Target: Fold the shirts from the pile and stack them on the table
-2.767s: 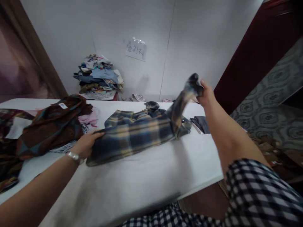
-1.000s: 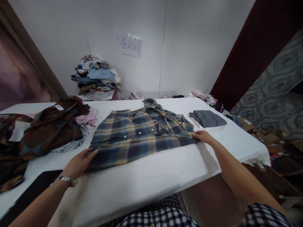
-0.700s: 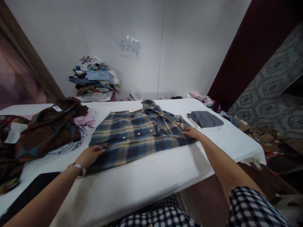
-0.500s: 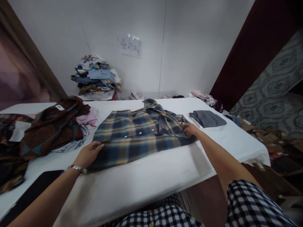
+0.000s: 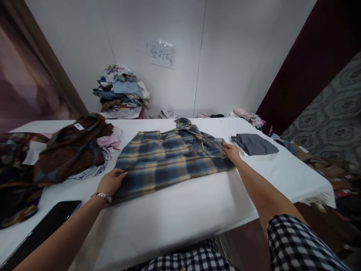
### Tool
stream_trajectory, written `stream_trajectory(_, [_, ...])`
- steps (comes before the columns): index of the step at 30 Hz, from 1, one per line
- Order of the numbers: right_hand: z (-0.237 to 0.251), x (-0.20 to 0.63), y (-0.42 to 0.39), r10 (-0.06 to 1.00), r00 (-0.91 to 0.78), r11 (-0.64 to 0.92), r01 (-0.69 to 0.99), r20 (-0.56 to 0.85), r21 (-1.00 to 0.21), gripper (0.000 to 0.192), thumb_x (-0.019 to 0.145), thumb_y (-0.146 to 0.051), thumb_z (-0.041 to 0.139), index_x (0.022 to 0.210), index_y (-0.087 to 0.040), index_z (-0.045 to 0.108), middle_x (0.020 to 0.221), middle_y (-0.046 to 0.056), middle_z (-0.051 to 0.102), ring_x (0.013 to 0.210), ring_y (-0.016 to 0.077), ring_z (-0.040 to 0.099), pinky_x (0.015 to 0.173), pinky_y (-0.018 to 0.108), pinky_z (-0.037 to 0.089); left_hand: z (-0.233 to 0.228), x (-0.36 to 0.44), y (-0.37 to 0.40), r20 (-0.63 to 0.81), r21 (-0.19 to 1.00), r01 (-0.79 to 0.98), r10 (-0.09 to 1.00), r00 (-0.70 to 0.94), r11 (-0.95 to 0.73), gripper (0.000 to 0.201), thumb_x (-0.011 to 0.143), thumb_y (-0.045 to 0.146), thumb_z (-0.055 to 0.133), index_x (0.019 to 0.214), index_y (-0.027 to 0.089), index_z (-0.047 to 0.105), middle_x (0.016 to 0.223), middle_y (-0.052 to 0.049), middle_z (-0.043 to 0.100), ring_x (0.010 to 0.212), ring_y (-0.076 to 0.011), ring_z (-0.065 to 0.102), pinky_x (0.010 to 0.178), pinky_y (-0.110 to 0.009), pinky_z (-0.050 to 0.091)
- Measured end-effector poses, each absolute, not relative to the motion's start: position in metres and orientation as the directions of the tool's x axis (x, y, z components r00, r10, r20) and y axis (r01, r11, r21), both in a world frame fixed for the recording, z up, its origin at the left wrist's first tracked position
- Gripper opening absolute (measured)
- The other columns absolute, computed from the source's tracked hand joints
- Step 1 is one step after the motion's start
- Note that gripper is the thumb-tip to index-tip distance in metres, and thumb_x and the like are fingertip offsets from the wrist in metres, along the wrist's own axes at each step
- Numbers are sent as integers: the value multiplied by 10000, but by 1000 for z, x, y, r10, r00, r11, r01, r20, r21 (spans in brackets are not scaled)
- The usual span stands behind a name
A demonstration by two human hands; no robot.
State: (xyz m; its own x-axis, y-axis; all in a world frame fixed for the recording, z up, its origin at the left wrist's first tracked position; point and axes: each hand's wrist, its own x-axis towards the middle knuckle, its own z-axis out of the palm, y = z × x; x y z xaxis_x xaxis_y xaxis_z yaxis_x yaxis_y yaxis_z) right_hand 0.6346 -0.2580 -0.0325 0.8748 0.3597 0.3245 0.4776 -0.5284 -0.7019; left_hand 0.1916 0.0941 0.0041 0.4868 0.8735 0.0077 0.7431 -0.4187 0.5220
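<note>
A plaid shirt [image 5: 166,156] in blue, grey and yellow lies sideways across the white table, its collar end bunched at the far right. My left hand [image 5: 112,181], with a bracelet at the wrist, pinches the shirt's near left edge. At its right end my right hand [image 5: 231,152] is closed on the cloth, thumb and fingers together. Just beyond that hand rests a folded grey garment [image 5: 255,144].
Brown patterned clothing [image 5: 75,150] is heaped on the left, beside a pink garment [image 5: 110,140]. A dark phone-like slab [image 5: 46,227] lies under my left forearm. Stacked clothes [image 5: 124,92] stand against the wall, below a paper sign [image 5: 162,55]. Boxes [image 5: 334,171] fill the floor at right.
My right hand has shifted slightly, still holding the shirt's right end. The white buttons that showed on the shirt are no longer visible. The whole view has swung a little to the left.
</note>
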Motion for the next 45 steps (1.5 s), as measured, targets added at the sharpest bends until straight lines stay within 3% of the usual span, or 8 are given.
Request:
stream_trajectory(9, [-14,618,-269,422,836,-577,546,350,-607,363,757,-279,565,1086,-174,680,1063,106,698,1005,269,616,904,394,462,16,181,92,-113,527,765,862,494,-370,574,760,572,514,1106,123,603,902,-114,700,875,-267,653,763,-334,480])
stream_trajectory(13, [-13,576,-287,654,588,-424,806,476,-413,333,846,-276,478,1108,-188,664,1144,110,661,1110,253,557,1000,418,401,15,160,78,-81,450,739,801,594,-502,748,742,639,487,1256,96,515,690,-71,657,740,-285,664,667,-339,484])
stream_trajectory(17, [-21,548,-303,835,402,-266,893,375,-363,284,874,-268,464,1007,-206,707,1075,99,688,1033,240,599,953,435,448,13,152,61,-44,408,728,785,618,-551,623,820,510,418,1339,167,451,654,-30,649,702,-268,657,662,-335,486])
stream_trajectory(26, [-28,558,-326,765,600,-498,782,236,-375,279,812,-212,519,990,-172,730,1165,114,663,1119,259,579,1000,403,429,9,151,66,110,162,744,761,639,-648,516,884,369,317,1289,100,490,1264,-192,583,1083,-314,599,909,-442,464])
stream_trajectory(31, [-15,561,-306,729,625,-489,760,278,-428,281,833,-211,473,956,-201,726,1004,78,715,979,239,636,899,379,480,5,165,54,315,158,453,479,819,-877,568,862,478,353,1219,94,569,1274,-171,589,1203,-269,526,1070,-377,356])
stream_trajectory(34, [2,568,-273,711,623,-459,762,327,-456,271,841,-212,477,964,-212,718,1011,66,714,982,224,636,897,359,476,-7,181,48,228,129,367,388,893,-921,553,862,486,384,1273,158,559,1407,-126,495,1326,-267,412,1115,-432,289])
stream_trajectory(38, [25,579,-213,709,635,-506,761,307,-405,273,856,-205,484,1010,-211,709,1071,65,703,1017,221,627,902,323,458,-35,191,52,97,85,451,458,884,-888,560,862,458,410,1356,209,495,1475,-100,404,1383,-284,321,1106,-510,270])
stream_trajectory(45, [27,597,-114,704,671,-609,739,233,-287,218,867,-211,510,984,-184,692,1101,114,671,1092,257,574,917,328,412,-55,185,61,140,59,424,428,893,-904,577,861,499,422,1381,252,467,1488,-79,379,1385,-273,321,1114,-494,258])
